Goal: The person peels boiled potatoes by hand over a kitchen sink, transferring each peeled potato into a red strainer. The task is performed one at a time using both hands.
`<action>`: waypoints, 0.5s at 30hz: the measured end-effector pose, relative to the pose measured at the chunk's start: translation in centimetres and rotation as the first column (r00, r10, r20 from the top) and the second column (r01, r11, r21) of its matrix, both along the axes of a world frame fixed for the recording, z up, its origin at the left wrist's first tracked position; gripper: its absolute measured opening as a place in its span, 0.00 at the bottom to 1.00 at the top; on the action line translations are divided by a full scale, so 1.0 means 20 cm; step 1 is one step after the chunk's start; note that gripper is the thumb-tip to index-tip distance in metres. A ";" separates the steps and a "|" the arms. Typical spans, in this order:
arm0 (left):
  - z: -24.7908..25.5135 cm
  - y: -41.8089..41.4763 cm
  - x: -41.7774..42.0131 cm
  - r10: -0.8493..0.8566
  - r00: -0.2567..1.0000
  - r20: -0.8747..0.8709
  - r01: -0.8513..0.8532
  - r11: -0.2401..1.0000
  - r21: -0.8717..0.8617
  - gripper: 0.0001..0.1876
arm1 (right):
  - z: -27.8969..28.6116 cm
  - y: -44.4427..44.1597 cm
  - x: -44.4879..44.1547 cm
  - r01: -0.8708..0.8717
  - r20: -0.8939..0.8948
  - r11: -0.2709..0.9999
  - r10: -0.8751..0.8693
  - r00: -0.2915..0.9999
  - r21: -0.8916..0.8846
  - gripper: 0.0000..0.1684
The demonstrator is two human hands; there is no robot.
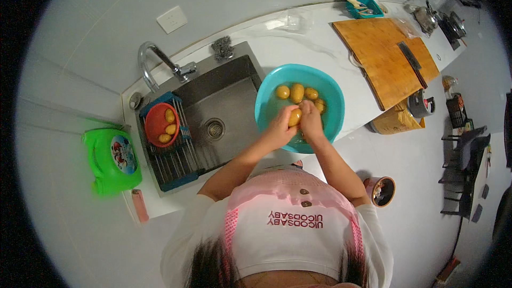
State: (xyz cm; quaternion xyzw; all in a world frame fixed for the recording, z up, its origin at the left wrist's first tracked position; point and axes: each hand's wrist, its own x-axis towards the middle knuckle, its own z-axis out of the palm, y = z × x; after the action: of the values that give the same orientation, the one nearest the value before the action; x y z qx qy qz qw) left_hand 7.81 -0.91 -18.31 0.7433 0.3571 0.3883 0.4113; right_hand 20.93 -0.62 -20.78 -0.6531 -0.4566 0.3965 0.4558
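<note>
Over a turquoise plastic basin of water, my left hand grips a wet yellow potato. My right hand presses against the same potato from the other side, its fingers curled and partly hidden. Beyond my hands, several potatoes lie in the water, among them an oblong potato and a rounder potato. What lies beneath my hands is mostly covered. To the left, a red plastic bowl with three potatoes sits on a drying rack across the sink.
The steel sink has a chrome faucet and a steel-wool scrubber behind it. A wooden cutting board bears a cleaver. A green jug stands left; a waste bin is on the floor.
</note>
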 end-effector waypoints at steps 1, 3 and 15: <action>0.01 0.00 -0.02 -0.016 1.000 -0.006 0.017 0.999 0.030 0.26 | 0.02 0.03 0.00 0.010 -0.134 0.998 -0.017 0.991 -0.055 0.21; -0.07 -0.02 0.00 0.012 0.999 0.035 -0.012 1.000 -0.001 0.26 | 0.00 0.00 0.04 -0.175 0.140 0.983 0.166 0.976 0.058 0.18; 0.03 0.15 -0.51 0.701 0.695 0.161 -0.708 0.706 -0.014 0.24 | 0.07 -0.16 0.13 -0.338 0.546 0.939 0.319 0.775 -0.070 0.13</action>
State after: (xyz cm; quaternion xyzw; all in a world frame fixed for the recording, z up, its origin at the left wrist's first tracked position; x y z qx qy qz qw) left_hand -2.38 2.05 -17.61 0.5275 0.5717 0.5811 0.2393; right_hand 23.59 -3.73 -19.33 -0.6419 -0.6811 0.2582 0.2397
